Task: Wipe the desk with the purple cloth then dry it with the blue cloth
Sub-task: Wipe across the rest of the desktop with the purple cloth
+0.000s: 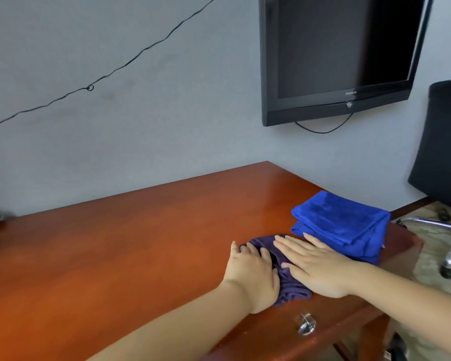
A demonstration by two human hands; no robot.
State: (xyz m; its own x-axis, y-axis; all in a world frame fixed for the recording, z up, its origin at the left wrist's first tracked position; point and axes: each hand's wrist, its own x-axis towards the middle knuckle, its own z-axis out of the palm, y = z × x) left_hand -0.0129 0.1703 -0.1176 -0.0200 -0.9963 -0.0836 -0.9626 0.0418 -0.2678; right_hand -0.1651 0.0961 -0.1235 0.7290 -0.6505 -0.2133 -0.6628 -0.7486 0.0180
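A: Where's the crumpled purple cloth [284, 280]?

B: On the glossy reddish-brown wooden desk [115, 256], near the front right, under both hands.

A: Fingers?

B: Left hand [253, 277] palm down, fingers loosely bent over the cloth's left side. Right hand [315, 267] flat, fingers straight and close together, pressing the right side.

A: Folded bright blue cloth [344, 225]?

B: Just beyond the right hand at the desk's right edge, untouched. Black wall-mounted TV [341, 56] above.

Dark TV [341, 48] on the wall, up beyond the fingers. Thin black cable [89, 87] strung across the wall, far left of the fingers. Black chair [443, 152] right of the fingers. Knob [307, 324] just below them.
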